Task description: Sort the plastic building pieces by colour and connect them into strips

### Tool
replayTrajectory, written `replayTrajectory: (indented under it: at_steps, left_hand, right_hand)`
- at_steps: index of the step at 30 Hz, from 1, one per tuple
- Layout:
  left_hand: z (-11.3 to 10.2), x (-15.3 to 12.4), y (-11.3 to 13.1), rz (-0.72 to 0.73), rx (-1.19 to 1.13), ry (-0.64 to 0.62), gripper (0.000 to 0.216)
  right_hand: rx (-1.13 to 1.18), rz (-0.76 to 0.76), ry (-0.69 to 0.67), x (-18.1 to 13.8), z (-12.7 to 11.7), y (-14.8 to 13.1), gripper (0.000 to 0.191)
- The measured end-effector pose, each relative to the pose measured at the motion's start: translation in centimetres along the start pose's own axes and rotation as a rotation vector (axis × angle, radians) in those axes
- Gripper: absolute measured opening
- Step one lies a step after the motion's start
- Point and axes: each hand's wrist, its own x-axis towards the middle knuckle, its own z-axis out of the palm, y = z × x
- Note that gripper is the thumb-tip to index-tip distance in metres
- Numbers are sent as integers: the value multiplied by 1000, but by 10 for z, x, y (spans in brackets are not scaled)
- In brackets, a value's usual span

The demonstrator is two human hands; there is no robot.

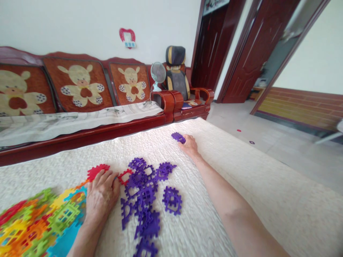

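Note:
My right hand (189,145) reaches toward the far side of the covered table and pinches a purple plastic building piece (177,136) with toothed edges. Beneath and left of my right arm lies a loose heap of purple pieces (146,194), some with window-like openings. A small separate group of purple pieces (172,200) sits right of that heap. My left hand (103,191) rests palm down with slightly bent fingers, against a solid red piece (98,172). Close to its fingertips is a red frame piece (124,176). The mixed-colour pile (40,223) spreads left of my left wrist.
A white quilted cover (214,185) lies over the table. Beyond it stand a wooden sofa (134,123) with bear cushions, a small fan (158,73) and an armchair with a massage pad (177,80). A red piece (239,130) and a purple piece (252,142) lie on the floor.

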Motion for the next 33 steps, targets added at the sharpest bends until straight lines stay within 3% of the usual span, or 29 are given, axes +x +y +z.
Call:
replayTrajectory:
  at_steps: [8, 10, 13, 15, 17, 19, 22, 25, 28, 31, 33]
  left_hand:
    - [1, 0, -1, -6, -3, -8, 29]
    - [-1, 0, 0, -14, -3, -3, 29]
    - [-4, 1, 3, -25, -15, -6, 29]
    - [-5, 2, 5, -32, -27, -11, 30]
    - [-6, 3, 7, -42, -35, -15, 31]
    - [-8, 3, 8, -53, -44, -21, 33]
    - [-9, 3, 10, -65, -59, -37, 32]
    - [-10, 3, 10, -74, -72, -45, 32]
    - [-9, 3, 9, -66, -72, -34, 32]
    - [-6, 3, 8, -41, -49, -9, 31]
    - [-5, 3, 6, -25, -32, 3, 30]
  right_hand:
    - [4, -2, 3, -2, 0, -1, 46]
    - [50, -59, 70, -5, -1, -2, 47]
    - [201, -223, 111, -10, -6, -9, 33]
    - [314, -327, -49, -14, -12, -20, 20]
    - [392, -427, -295, -22, -21, -35, 15]
    - [407, -546, -514, -35, -31, -52, 22]
    - [294, -722, -732, -60, -44, -75, 45]
    - [103, -792, -762, -81, -48, -91, 55]
    - [-4, -826, -742, -89, -46, -98, 47]
    - [60, -855, -799, -86, -44, -101, 42]
    - [221, -834, -840, -81, -42, -101, 43]
